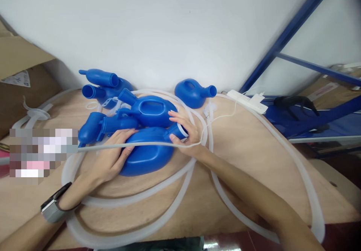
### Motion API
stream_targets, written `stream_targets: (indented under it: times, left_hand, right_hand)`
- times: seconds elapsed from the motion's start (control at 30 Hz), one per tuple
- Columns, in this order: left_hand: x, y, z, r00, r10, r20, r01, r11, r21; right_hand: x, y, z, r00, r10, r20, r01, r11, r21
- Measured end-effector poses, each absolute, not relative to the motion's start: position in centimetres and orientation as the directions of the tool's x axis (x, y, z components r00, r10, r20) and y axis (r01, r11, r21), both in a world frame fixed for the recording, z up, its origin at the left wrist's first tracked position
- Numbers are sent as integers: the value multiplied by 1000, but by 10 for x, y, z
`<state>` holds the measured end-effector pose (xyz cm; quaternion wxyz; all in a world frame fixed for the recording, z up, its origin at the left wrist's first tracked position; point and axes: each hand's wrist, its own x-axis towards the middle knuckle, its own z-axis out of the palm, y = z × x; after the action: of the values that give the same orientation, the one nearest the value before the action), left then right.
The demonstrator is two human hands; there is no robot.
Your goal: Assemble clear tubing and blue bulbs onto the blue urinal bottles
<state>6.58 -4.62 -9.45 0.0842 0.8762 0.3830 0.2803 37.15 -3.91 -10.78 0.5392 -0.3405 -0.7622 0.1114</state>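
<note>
A blue plastic urinal bottle (149,158) lies on the wooden table, held between both hands. My left hand (113,151) grips its left end, fingers over the top and thumb along the near side. At the right, my right hand (187,130) wraps round the neck, where a white ring (182,130) shows at the mouth; part of the neck is hidden by the fingers. A thin white cable (152,144) crosses in front of the bottle and my right thumb. Just behind lies another blue bottle (158,121), close to my right fingertips.
More blue bottles (191,98) and blue spout pieces (91,128) lie toward the wall. Loops of translucent hose (132,239) cover the wooden table (254,160). A white power strip (248,102) sits at the right edge, a cardboard box (17,93) at the left.
</note>
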Motion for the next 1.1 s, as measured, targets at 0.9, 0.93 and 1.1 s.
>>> stream_targets:
  times: [0.9, 0.93, 1.1]
  left_hand:
    - [57, -51, -88, 353, 755, 553, 695, -607, 385]
    - [54, -49, -84, 293, 768, 570, 725, -567, 391]
    - [39, -27, -79, 88, 846, 526, 855, -335, 395]
  right_hand:
    - [399, -21, -106, -341, 513, 788, 369, 844, -390]
    - [402, -21, -107, -333, 490, 806, 325, 862, -390]
    - [414, -18, -107, -318, 671, 670, 33, 714, -700]
